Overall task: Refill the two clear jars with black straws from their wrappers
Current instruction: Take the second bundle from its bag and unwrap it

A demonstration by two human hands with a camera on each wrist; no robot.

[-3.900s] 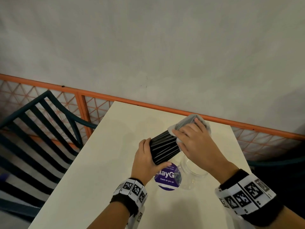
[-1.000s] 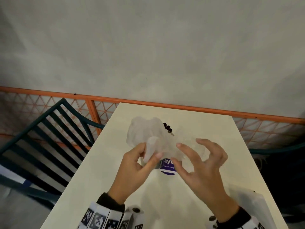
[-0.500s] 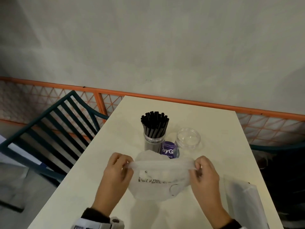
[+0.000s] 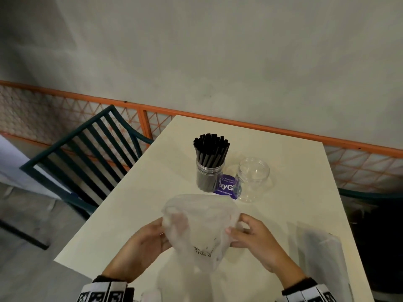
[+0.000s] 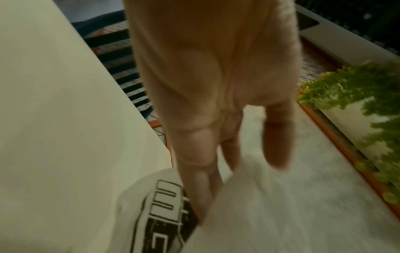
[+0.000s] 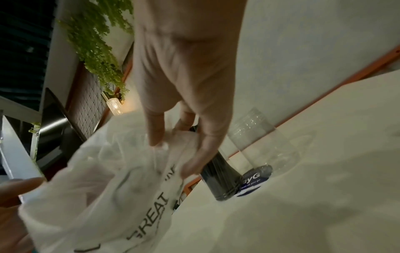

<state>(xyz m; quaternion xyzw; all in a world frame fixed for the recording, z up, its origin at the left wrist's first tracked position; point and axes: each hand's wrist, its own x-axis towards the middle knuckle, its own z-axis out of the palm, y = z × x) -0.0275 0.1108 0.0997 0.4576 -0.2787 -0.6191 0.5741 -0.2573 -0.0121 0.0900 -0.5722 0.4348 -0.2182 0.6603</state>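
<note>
Two hands over a cream table point(image 4: 135, 214), both on a translucent white plastic bag point(image 4: 200, 227) with dark printed lettering; left hand point(image 4: 141, 249) at the bag's left edge, fingers long and nearly straight behind the film, thumb close against them, pinching a fold, seen plainly from the left wrist view; right hand point(image 4: 255, 240) at the bag's right edge, fingers curled, thumb and fingertips nipping the plastic. Bag held up off the table between the two, mouth puckered open toward the far side, contents impossible to make out through the film. Farther along the table, left clear jar point(image 4: 209, 177) upright and packed with black straws point(image 4: 211, 149), tops fanned well above the rim. Just to its right, second clear jar point(image 4: 254, 178) upright, lidless, nothing inside. Between the two jars, touching or nearly touching both, a round purple sticker point(image 4: 226, 188) on the tabletop. At the near right of the table, a second pale translucent wrapper point(image 4: 322, 260) lying flat, well apart from the jars. Beyond the table, orange railing point(image 4: 239, 123) along a grey wall; dark green slatted chair point(image 4: 91, 149) at the left side
</note>
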